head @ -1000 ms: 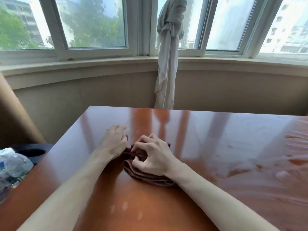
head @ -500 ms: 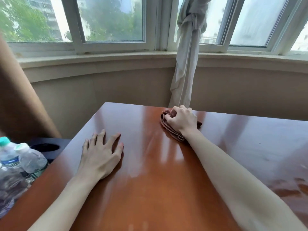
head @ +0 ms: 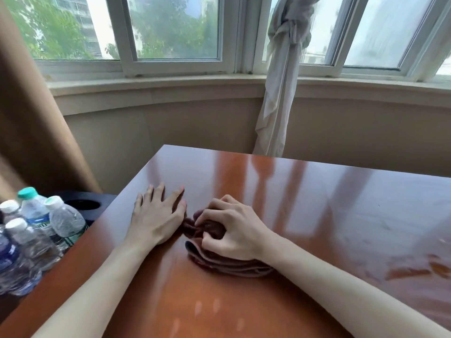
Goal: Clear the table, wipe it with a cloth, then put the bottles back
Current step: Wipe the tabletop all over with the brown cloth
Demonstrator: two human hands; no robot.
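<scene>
A folded brown cloth [head: 219,261] lies on the glossy reddish wooden table [head: 317,203], near its left side. My right hand [head: 231,231] grips the cloth from above, fingers curled into its bunched top. Flat on the table just left of the cloth rests my left hand [head: 157,215], fingers spread and straight, its thumb side touching the cloth's edge. Several clear plastic water bottles [head: 36,230] with white and teal caps stand off the table, low at the left.
A dark low stand with a round hole [head: 84,204] sits behind the bottles. A tan curtain [head: 31,130] hangs at the left. A knotted grey curtain [head: 280,93] hangs beyond the table's far edge, below the windows. Smears mark the table's right part [head: 402,264].
My right hand has pulled the cloth back from the table's far edge toward me, ending beside my left hand. The left hand stays flat on the table. The view shifted.
</scene>
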